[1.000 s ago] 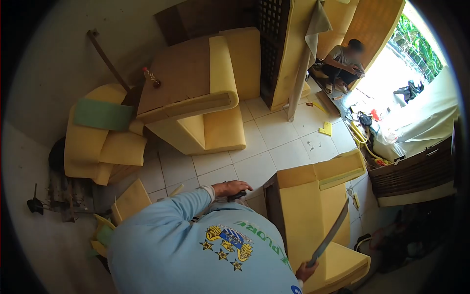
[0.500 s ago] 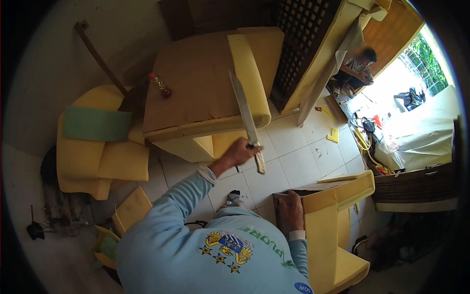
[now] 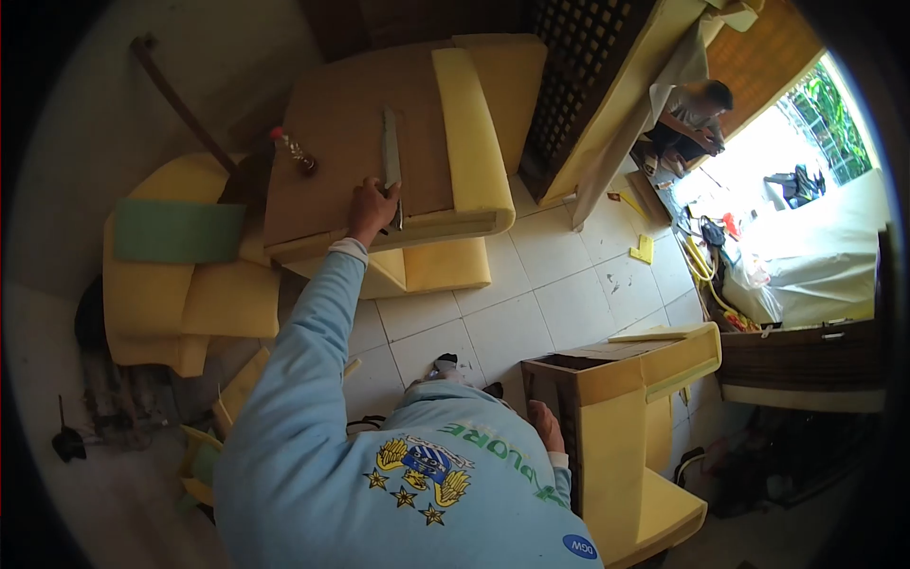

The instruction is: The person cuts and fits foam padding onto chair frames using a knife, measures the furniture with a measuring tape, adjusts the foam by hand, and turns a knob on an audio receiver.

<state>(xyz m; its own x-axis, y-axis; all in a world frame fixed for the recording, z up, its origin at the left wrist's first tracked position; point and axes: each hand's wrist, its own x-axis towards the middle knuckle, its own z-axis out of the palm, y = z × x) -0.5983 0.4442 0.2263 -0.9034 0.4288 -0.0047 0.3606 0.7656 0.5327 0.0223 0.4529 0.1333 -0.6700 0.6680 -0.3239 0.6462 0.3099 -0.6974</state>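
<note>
My left hand [image 3: 373, 211] is closed around the handle of a long-bladed knife [image 3: 391, 142]. The blade points away from me over the brown panel [image 3: 327, 194] on a yellow foam-padded sofa frame; whether it touches the panel I cannot tell. To the left of the knife, a small bottle with a red cap [image 3: 301, 159] and dark liquid lies on the same panel. Low at my side, my right hand [image 3: 547, 427] hangs with its fingers loosely apart, holding nothing visible. Close by it stands a second foam-covered seat frame [image 3: 611, 417] with an open wooden top.
A curved yellow foam seat [image 3: 156, 303] with a green foam sheet [image 3: 178, 230] on it stands at left. A seated person [image 3: 690, 119] is near the bright doorway. Yellow scraps [image 3: 643, 248] lie on the tiled floor [image 3: 512, 313]. A brown lattice [image 3: 583, 85] rises behind.
My left hand has carried the knife left and forward, from above the floor to over the brown panel. My right hand has let go of the seat frame's edge and dropped back.
</note>
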